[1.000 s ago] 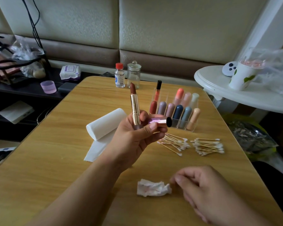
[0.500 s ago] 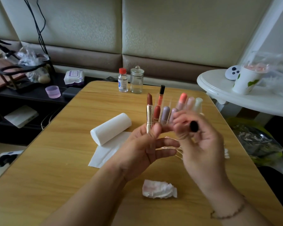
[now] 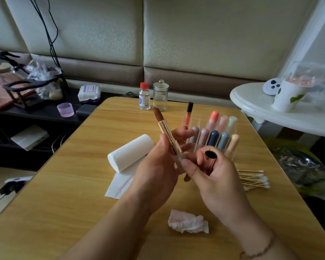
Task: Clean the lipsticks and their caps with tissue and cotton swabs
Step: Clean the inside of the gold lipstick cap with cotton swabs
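Observation:
My left hand (image 3: 158, 169) holds an open gold lipstick (image 3: 166, 131) with a brown bullet, tilted up and to the left above the wooden table (image 3: 68, 194). My right hand (image 3: 214, 177) grips the lipstick's cap (image 3: 210, 155), its dark open end facing up, and its thumb touches the base of the lipstick. A crumpled, pink-stained tissue (image 3: 188, 223) lies near the front edge. A tissue roll (image 3: 131, 152) lies to the left, on a flat sheet. Cotton swabs (image 3: 253, 180) are piled to the right.
A clear organiser (image 3: 214, 136) with several capped lipsticks stands behind my hands, with an orange lip gloss tube (image 3: 188, 114). A small red-capped bottle (image 3: 144, 96) and a glass jar (image 3: 160, 95) stand at the far edge. A white round side table (image 3: 255, 109) is at right.
My right hand rose from the table near the crumpled tissue, took the cap from my left hand and now holds it beside the lipstick's base. The lipstick has tilted to the left.

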A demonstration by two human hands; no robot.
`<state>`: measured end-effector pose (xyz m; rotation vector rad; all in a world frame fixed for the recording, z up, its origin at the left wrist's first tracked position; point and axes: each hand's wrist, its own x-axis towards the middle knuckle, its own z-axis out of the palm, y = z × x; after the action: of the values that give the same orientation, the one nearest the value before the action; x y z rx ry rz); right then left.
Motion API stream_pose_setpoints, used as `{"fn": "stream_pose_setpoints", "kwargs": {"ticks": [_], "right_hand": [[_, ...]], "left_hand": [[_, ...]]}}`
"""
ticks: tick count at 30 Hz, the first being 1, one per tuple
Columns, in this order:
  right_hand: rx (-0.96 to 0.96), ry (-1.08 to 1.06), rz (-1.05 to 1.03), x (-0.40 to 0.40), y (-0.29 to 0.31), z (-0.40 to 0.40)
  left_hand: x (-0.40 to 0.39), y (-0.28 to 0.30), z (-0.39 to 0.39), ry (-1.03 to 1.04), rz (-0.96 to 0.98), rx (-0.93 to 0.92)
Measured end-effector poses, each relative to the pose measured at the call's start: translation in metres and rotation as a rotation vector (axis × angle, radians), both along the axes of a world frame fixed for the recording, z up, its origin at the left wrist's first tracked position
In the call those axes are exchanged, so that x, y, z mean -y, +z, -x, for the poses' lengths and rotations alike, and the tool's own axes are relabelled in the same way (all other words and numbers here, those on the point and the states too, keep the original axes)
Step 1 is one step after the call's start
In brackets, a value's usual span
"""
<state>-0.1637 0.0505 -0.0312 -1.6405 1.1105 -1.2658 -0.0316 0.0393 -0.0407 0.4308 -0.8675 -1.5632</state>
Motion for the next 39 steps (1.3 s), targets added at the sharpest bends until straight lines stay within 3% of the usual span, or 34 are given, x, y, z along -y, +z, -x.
{"fn": "stream_pose_setpoints", "kwargs": {"ticks": [6, 12, 14, 18, 19, 22, 24, 29, 33, 36, 39], "right_hand": [[0.501, 0.242, -0.429, -0.002, 0.004, 0.001], [0.653, 0.314, -0.575, -0.006, 0.008, 0.003], [0.641, 0.277, -0.527, -0.007, 0.008, 0.001], [0.318, -0.011, -0.175, -0.003, -0.002, 0.001], [0.323, -0.028, -0.143, -0.002, -0.004, 0.001], [0.592, 0.11, -0.364, -0.004, 0.002, 0.001], [0.596, 0.125, -0.449, -0.003, 0.003, 0.001], [0.515, 0.007, -0.221, -0.001, -0.002, -0.001], [0.661, 0.112, -0.326, -0.001, -0.001, 0.003], [0.562, 0.064, -0.372, -0.001, 0.0, 0.002], [0.522, 0.036, -0.26, 0.0, -0.004, 0.0]], "left_hand": [[0.0, 0.004, -0.003, -0.011, -0.04, -0.115], [-0.002, 0.004, -0.004, 0.038, -0.049, -0.105], [0.0, 0.003, -0.003, 0.068, -0.027, -0.082], [0.003, 0.0, -0.001, 0.148, -0.019, -0.055], [0.004, -0.001, -0.002, 0.154, -0.025, -0.074], [0.003, -0.001, -0.003, 0.129, -0.005, -0.071], [0.0, 0.0, -0.002, 0.127, -0.014, -0.031], [0.001, -0.001, 0.001, 0.154, -0.005, -0.009], [0.002, -0.002, 0.001, 0.149, 0.022, 0.002], [0.0, -0.001, 0.001, 0.159, 0.006, 0.02], [0.0, 0.0, 0.001, 0.184, 0.016, 0.024]]}}
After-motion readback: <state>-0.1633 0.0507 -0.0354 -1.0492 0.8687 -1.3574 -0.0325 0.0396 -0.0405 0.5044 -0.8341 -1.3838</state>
